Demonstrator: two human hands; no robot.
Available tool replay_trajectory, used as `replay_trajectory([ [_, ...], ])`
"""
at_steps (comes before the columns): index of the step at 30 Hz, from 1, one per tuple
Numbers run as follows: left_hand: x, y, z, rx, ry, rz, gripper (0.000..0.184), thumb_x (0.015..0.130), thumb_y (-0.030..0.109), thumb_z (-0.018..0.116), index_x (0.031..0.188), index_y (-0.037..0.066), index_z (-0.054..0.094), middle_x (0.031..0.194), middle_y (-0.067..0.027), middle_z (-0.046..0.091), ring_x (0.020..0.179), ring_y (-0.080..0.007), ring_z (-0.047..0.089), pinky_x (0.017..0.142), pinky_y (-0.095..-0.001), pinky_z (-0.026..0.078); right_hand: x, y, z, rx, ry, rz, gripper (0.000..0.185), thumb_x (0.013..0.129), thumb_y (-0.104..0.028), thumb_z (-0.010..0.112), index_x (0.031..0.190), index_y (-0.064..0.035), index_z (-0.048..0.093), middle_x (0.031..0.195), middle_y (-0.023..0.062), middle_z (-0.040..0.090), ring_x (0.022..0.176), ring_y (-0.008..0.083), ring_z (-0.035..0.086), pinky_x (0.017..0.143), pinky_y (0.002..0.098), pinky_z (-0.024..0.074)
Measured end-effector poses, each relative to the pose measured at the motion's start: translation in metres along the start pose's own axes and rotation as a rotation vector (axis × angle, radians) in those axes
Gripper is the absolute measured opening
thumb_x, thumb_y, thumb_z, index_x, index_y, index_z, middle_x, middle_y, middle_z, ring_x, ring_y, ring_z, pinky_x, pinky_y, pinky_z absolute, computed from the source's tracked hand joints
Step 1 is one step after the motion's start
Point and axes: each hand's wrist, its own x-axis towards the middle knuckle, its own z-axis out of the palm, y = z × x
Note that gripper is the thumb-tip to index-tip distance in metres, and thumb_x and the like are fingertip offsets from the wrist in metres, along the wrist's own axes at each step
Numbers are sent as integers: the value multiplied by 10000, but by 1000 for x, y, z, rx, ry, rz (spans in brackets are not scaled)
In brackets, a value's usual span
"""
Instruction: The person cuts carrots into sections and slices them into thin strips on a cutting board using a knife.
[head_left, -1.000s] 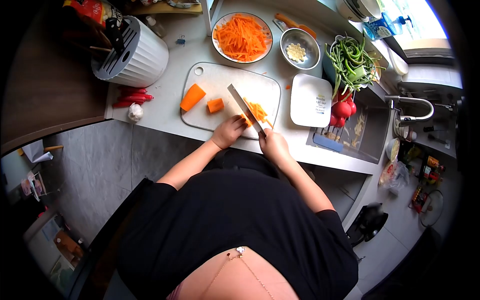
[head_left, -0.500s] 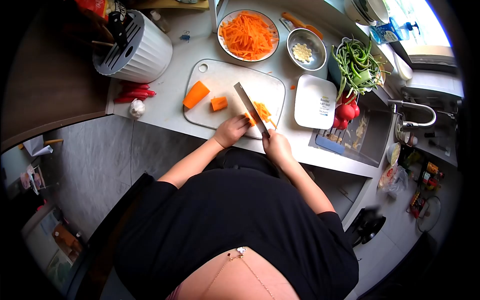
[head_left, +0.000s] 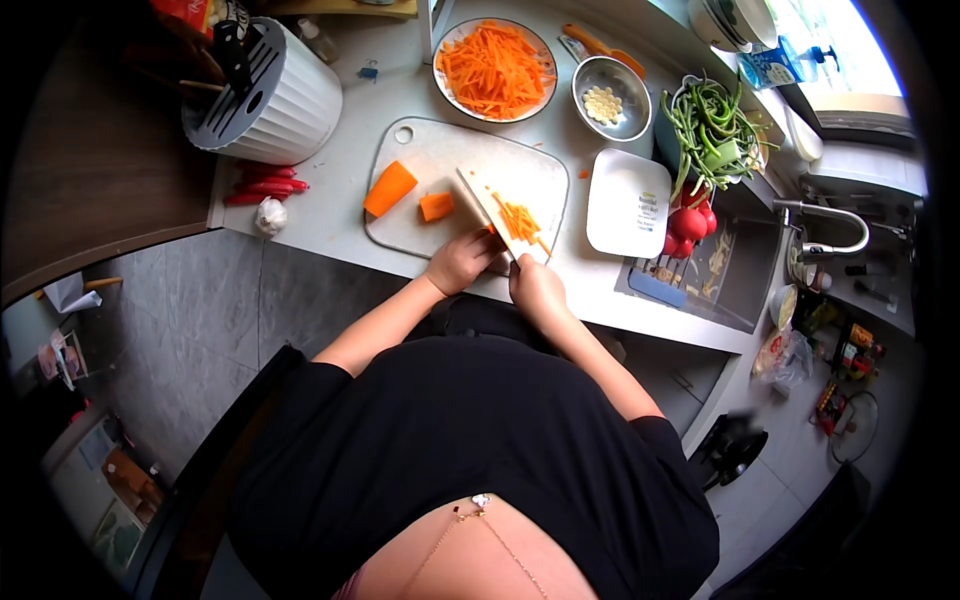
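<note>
My right hand (head_left: 537,287) is closed round the handle of a kitchen knife (head_left: 482,205), its blade slanting up and left over the white cutting board (head_left: 415,150). Curled fingers of my left hand (head_left: 463,262) press on a carrot piece at the blade's left side; only a sliver of orange shows there. Cut carrot strips (head_left: 518,222) lie right of the blade. On the board's left rest a large carrot chunk (head_left: 390,188) and a smaller carrot block (head_left: 436,207).
Behind the board stand a bowl of shredded carrot (head_left: 495,70) and a metal bowl (head_left: 633,120) with pale pieces. A white tray (head_left: 628,200), green beans (head_left: 715,125) and tomatoes (head_left: 688,222) are right, by the sink (head_left: 745,270). Red chilies (head_left: 265,185), garlic (head_left: 270,215) and a knife holder (head_left: 300,110) are left.
The knife and my right hand have shifted left, and the blade has tilted, showing its broad face. More of the carrot strips shows. My left hand has stayed nearly in place.
</note>
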Motion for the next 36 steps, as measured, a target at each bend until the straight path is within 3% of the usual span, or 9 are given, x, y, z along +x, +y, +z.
replay_trajectory([
  [11, -5, -2, 3, 83, -6, -12, 276, 805, 125, 586, 1060, 29, 632, 1075, -94, 607, 972, -276, 586, 766, -349, 524, -2, 2, -15, 109, 62, -15, 237, 888, -222, 513, 814, -4, 572, 686, 237, 625, 666, 419, 621, 645, 507, 499],
  [16, -3, 0, 0, 78, 8, -9, 288, 804, 79, 585, 1082, 15, 615, 1069, -128, 609, 972, -310, 591, 772, -379, 516, -7, 4, -8, 65, 45, -27, 237, 883, -216, 526, 776, -7, 556, 673, 235, 622, 646, 421, 617, 627, 510, 495],
  [20, -6, -2, 4, 130, -1, -4, 294, 802, 129, 567, 1076, 40, 627, 1086, -97, 608, 989, -285, 582, 786, -359, 521, -6, -2, -8, 37, 30, -12, 210, 876, -199, 523, 804, -5, 556, 699, 236, 630, 669, 411, 627, 644, 502, 500],
  [28, -4, -1, 3, 66, 32, -7, 268, 797, 90, 566, 1048, 22, 631, 1077, -127, 612, 974, -309, 594, 806, -380, 512, 16, -2, 3, 53, 14, -13, 186, 845, -158, 509, 883, 14, 567, 758, 237, 646, 727, 406, 638, 679, 495, 508],
  [36, -4, -5, 8, 118, 93, 65, 229, 793, 95, 612, 1004, 12, 639, 1062, -124, 614, 957, -293, 596, 784, -360, 520, 36, -7, 4, 105, 67, -11, 273, 879, -225, 531, 886, 31, 625, 777, 270, 634, 754, 432, 625, 718, 498, 498],
])
